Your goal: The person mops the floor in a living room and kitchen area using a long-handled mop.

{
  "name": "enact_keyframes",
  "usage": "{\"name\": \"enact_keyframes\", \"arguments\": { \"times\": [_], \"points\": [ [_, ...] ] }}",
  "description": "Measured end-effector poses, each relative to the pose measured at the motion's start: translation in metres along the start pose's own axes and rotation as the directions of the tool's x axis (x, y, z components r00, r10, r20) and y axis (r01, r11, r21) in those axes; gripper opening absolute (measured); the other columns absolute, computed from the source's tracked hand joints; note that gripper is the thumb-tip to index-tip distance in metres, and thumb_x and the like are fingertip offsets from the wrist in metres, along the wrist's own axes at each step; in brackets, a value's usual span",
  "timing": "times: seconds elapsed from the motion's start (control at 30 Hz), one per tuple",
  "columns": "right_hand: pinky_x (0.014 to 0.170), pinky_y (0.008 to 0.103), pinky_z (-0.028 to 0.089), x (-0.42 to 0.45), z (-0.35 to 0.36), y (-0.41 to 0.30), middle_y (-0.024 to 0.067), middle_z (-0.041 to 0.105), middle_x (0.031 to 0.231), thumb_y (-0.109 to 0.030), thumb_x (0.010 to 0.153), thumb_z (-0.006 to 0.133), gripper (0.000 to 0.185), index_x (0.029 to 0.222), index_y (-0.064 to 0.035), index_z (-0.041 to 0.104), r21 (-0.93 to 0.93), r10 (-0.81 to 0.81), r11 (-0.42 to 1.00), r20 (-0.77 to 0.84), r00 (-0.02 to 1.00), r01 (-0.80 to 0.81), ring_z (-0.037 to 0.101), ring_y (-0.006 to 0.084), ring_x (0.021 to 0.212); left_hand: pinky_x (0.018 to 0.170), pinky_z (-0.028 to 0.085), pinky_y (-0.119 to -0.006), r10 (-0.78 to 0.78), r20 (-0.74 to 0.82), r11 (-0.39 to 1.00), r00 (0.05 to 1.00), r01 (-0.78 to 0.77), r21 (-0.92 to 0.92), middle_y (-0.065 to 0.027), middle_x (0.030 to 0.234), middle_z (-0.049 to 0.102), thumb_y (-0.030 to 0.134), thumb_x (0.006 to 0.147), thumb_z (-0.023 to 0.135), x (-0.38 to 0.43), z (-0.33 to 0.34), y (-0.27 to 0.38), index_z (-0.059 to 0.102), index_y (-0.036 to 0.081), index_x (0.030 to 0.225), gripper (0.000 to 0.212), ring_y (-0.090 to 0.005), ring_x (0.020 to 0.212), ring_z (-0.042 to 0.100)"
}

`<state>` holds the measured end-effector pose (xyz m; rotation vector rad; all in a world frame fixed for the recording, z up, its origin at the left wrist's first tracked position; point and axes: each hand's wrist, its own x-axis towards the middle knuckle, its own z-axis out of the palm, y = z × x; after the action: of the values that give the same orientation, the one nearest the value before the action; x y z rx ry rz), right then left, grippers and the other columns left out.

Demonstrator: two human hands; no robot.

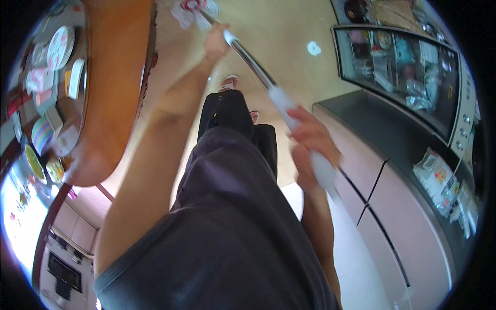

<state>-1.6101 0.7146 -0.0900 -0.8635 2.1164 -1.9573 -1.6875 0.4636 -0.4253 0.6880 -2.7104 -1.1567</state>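
Note:
A mop with a metal pole (254,64) runs slantwise across the view, its white grip towards me. My left hand (217,42) is wrapped around the pole low down, beside a white collar. Higher up, my right hand (314,145) holds the white plastic handle (284,104) and looks slightly blurred. At the far end, the mop head (184,14) of white and red strands rests on the beige floor (271,23); the top edge of the view cuts it off. My feet in patterned slippers (229,82) stand behind the mop head.
On the left is a wooden table (114,77) with plates (61,47), boxes and bowls under a clear cover. To the right, a low cabinet (387,201) carries a glass-fronted oven-like appliance (399,73) and a wipes packet (436,180). A white flower-shaped spot (314,48) shows on the floor.

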Motion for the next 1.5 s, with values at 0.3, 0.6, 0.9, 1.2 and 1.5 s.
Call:
{"name": "enact_keyframes", "arguments": {
  "times": [0.3, 0.6, 0.9, 1.2, 1.5],
  "points": [
    [0.086, 0.0341, 0.050, -0.063, 0.001, 0.042, 0.0168, 0.063, 0.109, 0.006, 0.082, 0.063, 0.010, 0.089, -0.0002, 0.059, 0.157, 0.348, 0.937, -0.329, 0.878, -0.312, 0.061, 0.0242, 0.104, 0.089, 0.051, -0.040, 0.314, 0.559, 0.797, 0.768, -0.533, 0.284, -0.0101, 0.118, 0.061, 0.001, 0.076, 0.060, 0.058, 0.017, -0.021, 0.056, 0.018, 0.127, 0.054, -0.0336, 0.113, 0.056],
    [0.087, 0.0553, 0.048, -0.324, -0.139, -0.162, 0.0089, 0.061, 0.084, -0.032, 0.087, 0.069, 0.033, 0.077, -0.0037, 0.055, -0.037, 0.347, 0.876, -0.642, 0.683, -0.480, 0.063, 0.0302, 0.096, 0.085, 0.033, -0.059, 0.578, 0.635, 0.756, 0.513, -0.630, -0.179, -0.0025, 0.101, 0.064, 0.029, 0.065, 0.069, -0.298, 0.164, 0.137, 0.069, 0.022, 0.087, 0.024, -0.0298, 0.108, 0.053],
    [0.105, 0.0643, 0.032, -0.313, -0.144, -0.250, 0.0027, 0.043, 0.067, -0.031, 0.088, 0.051, 0.026, 0.072, -0.0107, 0.046, -0.176, 0.011, 0.924, -0.875, 0.483, -0.340, 0.053, 0.0237, 0.074, 0.085, 0.036, -0.057, 0.537, 0.832, 0.643, -0.142, -0.570, -0.512, -0.0006, 0.093, 0.064, 0.009, 0.071, 0.062, -0.383, 0.163, 0.319, 0.068, 0.018, 0.090, 0.022, -0.0227, 0.107, 0.055],
    [0.092, 0.0567, 0.045, -0.318, -0.105, -0.105, 0.0014, 0.042, 0.067, -0.024, 0.093, 0.054, 0.021, 0.078, -0.0097, 0.050, -0.022, 0.023, 0.987, -0.962, 0.272, -0.162, 0.053, 0.0222, 0.082, 0.083, 0.044, -0.049, 0.638, 0.756, 0.599, 0.148, -0.712, -0.366, -0.0094, 0.090, 0.066, 0.018, 0.071, 0.062, -0.243, 0.188, 0.232, 0.067, 0.014, 0.084, 0.014, -0.0323, 0.095, 0.061],
    [0.097, 0.0407, 0.045, -0.280, -0.078, -0.010, 0.0139, 0.064, 0.105, -0.002, 0.076, 0.073, 0.016, 0.088, 0.0003, 0.063, 0.255, 0.400, 0.909, -0.754, 0.521, -0.329, 0.054, 0.0340, 0.119, 0.099, 0.034, -0.064, 0.182, 0.843, 0.374, 0.506, -0.829, 0.417, -0.0125, 0.136, 0.044, 0.026, 0.073, 0.075, -0.117, 0.205, 0.191, 0.048, 0.017, 0.129, 0.062, -0.0414, 0.128, 0.040]
  ]
}}
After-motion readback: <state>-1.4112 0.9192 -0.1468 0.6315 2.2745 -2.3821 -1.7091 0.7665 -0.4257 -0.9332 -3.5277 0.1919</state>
